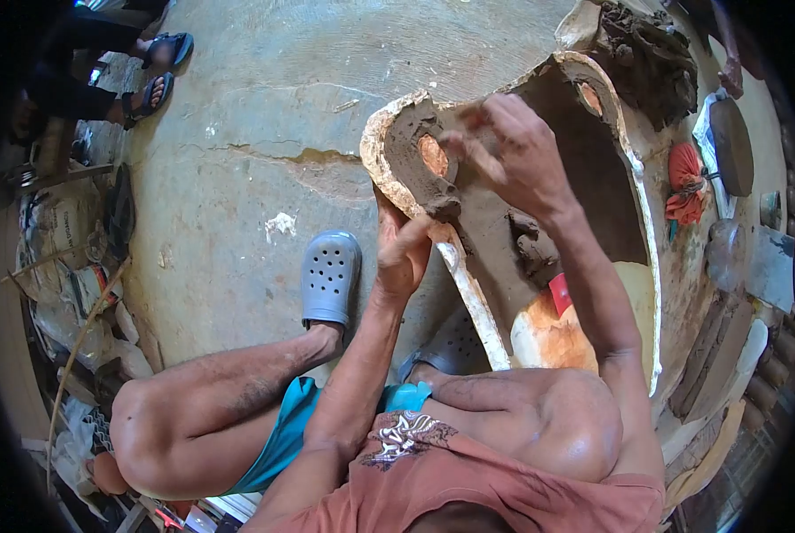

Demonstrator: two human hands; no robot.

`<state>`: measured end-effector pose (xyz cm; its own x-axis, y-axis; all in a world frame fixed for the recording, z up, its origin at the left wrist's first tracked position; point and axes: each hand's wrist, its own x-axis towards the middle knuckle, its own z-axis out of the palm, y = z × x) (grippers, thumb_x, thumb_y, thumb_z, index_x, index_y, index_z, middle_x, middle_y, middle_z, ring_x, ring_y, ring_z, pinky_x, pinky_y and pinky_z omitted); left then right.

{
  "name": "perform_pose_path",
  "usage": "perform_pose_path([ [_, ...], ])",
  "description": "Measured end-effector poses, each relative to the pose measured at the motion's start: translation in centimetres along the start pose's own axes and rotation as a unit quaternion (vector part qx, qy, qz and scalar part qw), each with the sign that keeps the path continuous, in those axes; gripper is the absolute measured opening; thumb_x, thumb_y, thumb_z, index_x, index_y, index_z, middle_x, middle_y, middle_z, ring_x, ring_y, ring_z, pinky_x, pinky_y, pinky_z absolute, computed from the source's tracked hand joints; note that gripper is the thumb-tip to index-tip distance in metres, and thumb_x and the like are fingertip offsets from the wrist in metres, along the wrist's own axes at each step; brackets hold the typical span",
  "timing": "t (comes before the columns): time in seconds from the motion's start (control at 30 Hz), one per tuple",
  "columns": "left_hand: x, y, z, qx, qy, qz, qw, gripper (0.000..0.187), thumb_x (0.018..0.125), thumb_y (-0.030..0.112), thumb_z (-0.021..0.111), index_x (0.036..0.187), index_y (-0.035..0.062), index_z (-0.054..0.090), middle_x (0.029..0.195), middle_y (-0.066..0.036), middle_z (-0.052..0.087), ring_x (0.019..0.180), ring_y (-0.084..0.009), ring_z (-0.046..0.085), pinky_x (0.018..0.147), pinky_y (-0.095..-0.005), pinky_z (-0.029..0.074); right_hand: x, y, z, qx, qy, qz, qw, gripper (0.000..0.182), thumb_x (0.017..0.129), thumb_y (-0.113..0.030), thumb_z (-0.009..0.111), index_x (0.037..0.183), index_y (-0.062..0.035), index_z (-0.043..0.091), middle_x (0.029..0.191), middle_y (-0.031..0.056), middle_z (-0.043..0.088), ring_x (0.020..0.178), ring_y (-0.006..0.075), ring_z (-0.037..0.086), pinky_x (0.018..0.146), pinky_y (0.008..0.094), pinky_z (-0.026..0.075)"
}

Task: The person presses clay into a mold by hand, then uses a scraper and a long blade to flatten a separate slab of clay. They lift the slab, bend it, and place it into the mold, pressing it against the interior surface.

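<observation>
A large plaster-like mould (476,298) with a pale rough rim stands in front of me, its inside partly lined with dark clay (491,226). My left hand (404,249) is closed around the mould's left rim, below its curved corner. My right hand (513,155) hovers over the top of the mould, beside a round orange-brown spot (433,155) ringed by clay. Its fingers are blurred, and whether they hold anything cannot be made out. A loose clay lump (535,244) lies inside the mould, near a small red piece (560,293).
A big heap of dark clay (646,62) lies beyond the mould at the upper right. Right of it are a red cloth bundle (684,182) and a dark oval object (731,147). Another person's sandaled feet (153,89) are at the upper left. Sacks and sticks line the left side.
</observation>
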<state>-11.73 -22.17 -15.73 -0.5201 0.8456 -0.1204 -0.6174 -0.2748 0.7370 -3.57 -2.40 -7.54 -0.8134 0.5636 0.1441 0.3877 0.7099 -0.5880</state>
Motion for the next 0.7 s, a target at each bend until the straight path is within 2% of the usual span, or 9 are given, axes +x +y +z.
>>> perform_pose_path([
  [0.03,0.2,0.3,0.3,-0.061,0.005,-0.009,0.998,0.080,0.099,0.030,0.069,0.164,0.0094,0.028,0.154,-0.013,0.049,0.138,-0.0283,0.054,0.117,-0.0454,0.045,-0.1,-0.5,-1.1,0.015,-0.075,-0.018,0.997,0.069,0.088,-0.073,0.070,0.098,-0.0048,0.069,0.088,0.0110,0.076,0.087,0.0273,0.077,0.073,0.0417,0.059],
  [0.1,0.4,0.8,0.5,-0.081,0.017,-0.025,0.996,0.087,0.105,0.067,0.047,0.166,0.0070,0.029,0.165,-0.012,0.041,0.146,-0.0291,0.047,0.124,-0.0474,0.036,-0.7,-3.1,-2.9,-0.093,-0.180,-0.038,0.978,0.073,0.091,-0.076,0.063,0.098,-0.0040,0.070,0.085,0.0127,0.076,0.082,0.0271,0.077,0.071,0.0423,0.060],
  [0.17,0.4,0.4,-0.5,-0.107,0.020,-0.041,0.993,0.091,0.104,0.071,0.046,0.166,0.0064,0.028,0.165,-0.012,0.042,0.147,-0.0291,0.047,0.124,-0.0473,0.035,-1.0,-5.0,-2.5,-0.210,-0.329,-0.059,0.919,0.081,0.097,-0.080,0.051,0.100,-0.0015,0.071,0.078,0.0178,0.074,0.073,0.0293,0.076,0.066,0.0436,0.060],
  [0.27,0.2,0.4,0.0,-0.123,0.043,-0.078,0.988,0.099,0.100,0.080,0.040,0.165,0.0060,0.029,0.163,-0.012,0.044,0.147,-0.0287,0.046,0.126,-0.0467,0.032,-2.0,-5.8,0.6,-0.183,-0.279,-0.035,0.942,0.058,0.101,-0.056,0.060,0.087,-0.0014,0.074,0.073,0.0208,0.073,0.069,0.0321,0.075,0.065,0.0449,0.060],
  [0.4,0.8,0.3,0.0,-0.134,0.057,-0.047,0.988,0.084,0.106,0.066,0.048,0.164,0.0071,0.032,0.161,-0.011,0.047,0.145,-0.0268,0.048,0.125,-0.0454,0.034,-3.1,-5.0,-0.1,-0.162,-0.261,-0.069,0.949,0.045,0.099,-0.044,0.062,0.083,-0.0046,0.075,0.072,0.0195,0.073,0.068,0.0319,0.075,0.066,0.0440,0.060],
  [0.47,1.1,0.1,0.0,-0.056,0.068,-0.041,0.995,0.074,0.108,0.054,0.054,0.162,0.0076,0.034,0.159,-0.010,0.050,0.144,-0.0261,0.049,0.124,-0.0459,0.034,-3.9,-3.5,-2.9,-0.052,-0.349,-0.028,0.935,0.041,0.099,-0.044,0.063,0.082,-0.0081,0.075,0.073,0.0178,0.073,0.068,0.0337,0.074,0.066,0.0437,0.060],
  [0.6,1.9,1.0,2.2,0.059,0.130,-0.048,0.989,0.065,0.097,0.021,0.077,0.151,0.0057,0.044,0.137,-0.010,0.062,0.124,-0.0229,0.062,0.105,-0.0411,0.053,-7.7,0.1,-4.9,0.064,-0.142,0.102,0.983,0.057,0.097,-0.058,0.065,0.081,-0.0032,0.072,0.065,0.0176,0.064,0.058,0.0335,0.061,0.059,0.0470,0.048],
  [0.63,2.1,1.3,2.7,0.027,0.153,-0.060,0.986,0.076,0.086,0.002,0.086,0.149,0.0093,0.044,0.131,-0.007,0.063,0.115,-0.0175,0.065,0.100,-0.0339,0.055,-8.5,1.3,-3.8,0.130,-0.109,0.124,0.978,0.058,0.097,-0.057,0.067,0.080,-0.0010,0.070,0.064,0.0178,0.060,0.056,0.0340,0.056,0.057,0.0468,0.043],
  [0.7,1.8,0.9,2.8,0.069,0.141,-0.045,0.987,0.073,0.086,0.001,0.085,0.147,0.0087,0.045,0.129,-0.007,0.064,0.112,-0.0181,0.066,0.096,-0.0341,0.057,-9.4,1.8,-1.2,0.153,-0.070,0.149,0.974,0.055,0.097,-0.053,0.068,0.079,-0.0012,0.070,0.064,0.0188,0.060,0.057,0.0345,0.057,0.058,0.0468,0.044],
])
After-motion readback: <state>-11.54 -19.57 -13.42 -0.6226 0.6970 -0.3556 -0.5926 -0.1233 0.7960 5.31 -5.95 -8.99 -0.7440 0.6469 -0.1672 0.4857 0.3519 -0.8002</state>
